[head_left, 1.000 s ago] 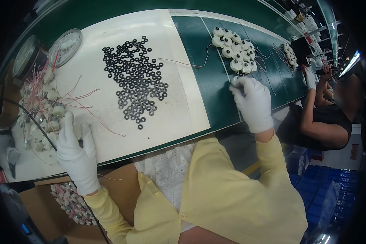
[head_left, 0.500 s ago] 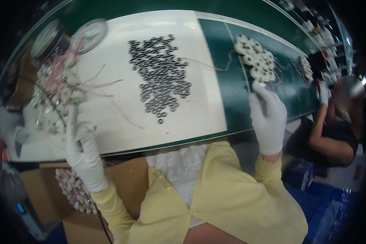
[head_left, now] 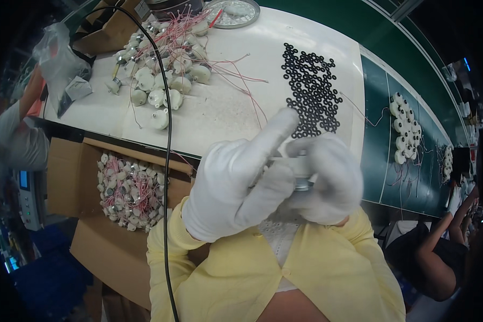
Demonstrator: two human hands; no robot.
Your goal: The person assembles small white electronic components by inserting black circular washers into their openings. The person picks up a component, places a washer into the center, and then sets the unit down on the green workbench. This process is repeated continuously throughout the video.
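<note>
A small white motor (head_left: 295,166) with a silvery metal base is between my gloved hands, just in front of my chest. Its body shows only in part behind the fingers. My left hand (head_left: 241,180) is closed on it from the left, thumb and fingers pressing its side. Curled around the other side is my right hand (head_left: 330,177), blurred by motion. Beyond my hands, many small black rings (head_left: 311,96) lie spread on the white tabletop (head_left: 225,115). Further left rests a heap of similar white motors (head_left: 158,80) with pink and red wires.
At right, a cluster of white motors topped with black rings (head_left: 405,129) sits on the green mat. An open cardboard box (head_left: 83,185) of wired motors stands below the table's left edge. A black cable (head_left: 169,134) hangs across the view. Other people work on both sides.
The view has turned left. My left hand has come away from the motor heap and my right hand from the cluster at right; both now meet around a motor at my chest.
</note>
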